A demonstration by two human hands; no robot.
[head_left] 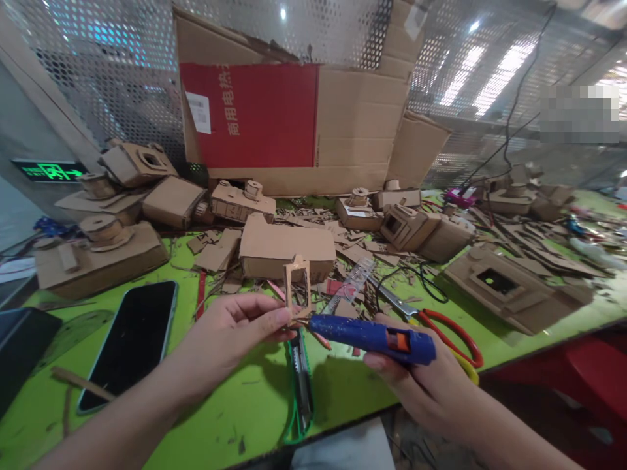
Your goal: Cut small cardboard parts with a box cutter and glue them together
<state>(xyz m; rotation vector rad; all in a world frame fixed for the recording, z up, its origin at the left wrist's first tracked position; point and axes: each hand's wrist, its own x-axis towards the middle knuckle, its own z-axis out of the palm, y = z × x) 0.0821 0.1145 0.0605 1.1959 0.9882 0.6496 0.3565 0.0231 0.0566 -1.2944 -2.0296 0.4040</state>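
Note:
Between the thumb and fingers of my left hand (245,326) is a small cardboard frame (289,287) with a rectangular opening, held upright. My right hand (416,372) is wrapped round a blue hot glue gun (357,331). Its nozzle points left and meets the bottom edge of the frame, close to my left fingertips. Below the frame a green box cutter (300,385) lies on the green table (235,411). Just behind stands a cardboard camera body (287,251). Scissors (448,333) with red and yellow handles lie beyond my right hand, partly covered by it.
A phone (134,339) lies at the left. A clear ruler (350,284) rests among cardboard scraps (220,251). Several cardboard camera models line the back, one large model (514,287) at the right and another (102,254) at the left. A big carton panel (362,124) stands behind.

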